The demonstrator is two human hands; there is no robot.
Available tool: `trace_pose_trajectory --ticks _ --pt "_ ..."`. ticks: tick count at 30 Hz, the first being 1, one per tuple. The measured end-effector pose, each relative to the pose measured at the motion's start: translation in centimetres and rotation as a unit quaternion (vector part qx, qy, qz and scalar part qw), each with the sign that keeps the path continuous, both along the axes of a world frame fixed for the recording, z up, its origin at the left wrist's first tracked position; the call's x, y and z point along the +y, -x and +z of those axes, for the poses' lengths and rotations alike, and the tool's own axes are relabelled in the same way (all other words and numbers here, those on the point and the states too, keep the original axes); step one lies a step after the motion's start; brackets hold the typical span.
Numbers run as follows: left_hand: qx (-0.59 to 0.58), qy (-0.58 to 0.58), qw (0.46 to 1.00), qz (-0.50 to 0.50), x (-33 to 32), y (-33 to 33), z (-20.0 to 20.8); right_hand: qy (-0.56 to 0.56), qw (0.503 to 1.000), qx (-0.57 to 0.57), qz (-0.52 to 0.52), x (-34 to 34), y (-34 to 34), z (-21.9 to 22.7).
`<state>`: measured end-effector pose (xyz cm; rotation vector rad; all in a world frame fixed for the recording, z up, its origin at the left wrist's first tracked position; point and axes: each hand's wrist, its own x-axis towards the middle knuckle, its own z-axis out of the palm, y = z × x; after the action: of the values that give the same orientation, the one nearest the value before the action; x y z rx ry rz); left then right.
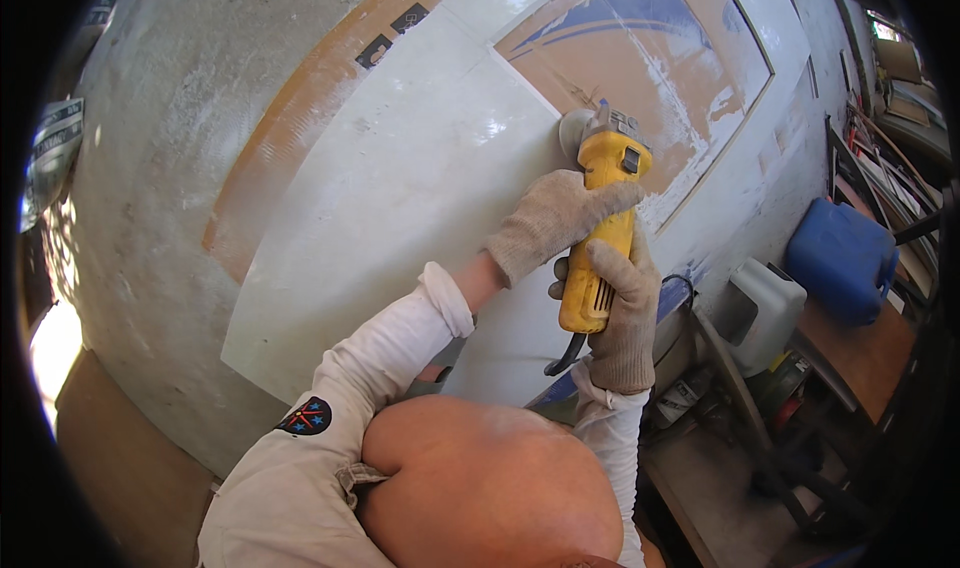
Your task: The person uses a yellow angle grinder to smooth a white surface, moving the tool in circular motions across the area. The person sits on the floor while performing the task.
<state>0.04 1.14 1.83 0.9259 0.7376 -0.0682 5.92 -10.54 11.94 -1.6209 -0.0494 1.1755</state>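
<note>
The left hand (pixel 545 223), in a beige knitted glove, is wrapped around the front of a yellow angle grinder with a dark switch (pixel 612 230), near the centre of the frame. The right hand (pixel 630 313), gloved alike, grasps the tool's rear body just below. A black power cord (pixel 570 356) leaves the grinder's lower end. Its round grey disc (pixel 573 133) sits at the lower-left edge of a brown rectangular area with blue streaks (pixel 600 53), upper right of centre; whether it touches the surface cannot be told. Around this spreads a large, pale, whitish sheet (pixel 350 198), bordered at upper left by a curved brown strip (pixel 265 153). At right stand a light-grey plastic container (pixel 772 318) and a blue plastic jerrycan (pixel 840 258).
</note>
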Motion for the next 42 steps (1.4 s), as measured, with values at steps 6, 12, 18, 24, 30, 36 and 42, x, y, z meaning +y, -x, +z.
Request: trace_pose_trajectory --ticks 6,12,18,24,30,36,42 --pt "-0.004 -0.041 0.999 0.035 -0.5 0.1 -0.5 -0.008 1.0 0.017 -0.001 0.1 -0.2 -0.1" --pt "-0.001 -0.042 0.999 0.02 -0.6 0.2 -0.6 -0.002 1.0 0.022 -0.015 -0.2 -0.1 0.1" --pt "0.011 -0.041 0.999 0.0 -1.1 -0.3 -0.7 0.004 0.999 0.03 -0.029 -0.9 -0.5 0.0" --pt "0.005 -0.044 0.999 -0.005 -2.0 -0.6 -0.3 0.017 0.999 0.02 -0.036 -1.8 -0.9 0.2" --pt "0.002 -0.055 0.998 -0.034 -2.8 -1.5 -0.3 0.019 0.999 0.019 -0.044 -2.9 -1.4 0.2" --pt "0.013 -0.058 0.997 -0.041 -3.3 -1.8 -0.6 0.026 0.997 0.026 -0.06 -3.5 -1.7 0.2" --pt "0.017 -0.047 0.998 -0.038 -3.7 -2.1 -0.2 0.036 0.997 0.024 -0.065 -3.8 -1.8 0.6"
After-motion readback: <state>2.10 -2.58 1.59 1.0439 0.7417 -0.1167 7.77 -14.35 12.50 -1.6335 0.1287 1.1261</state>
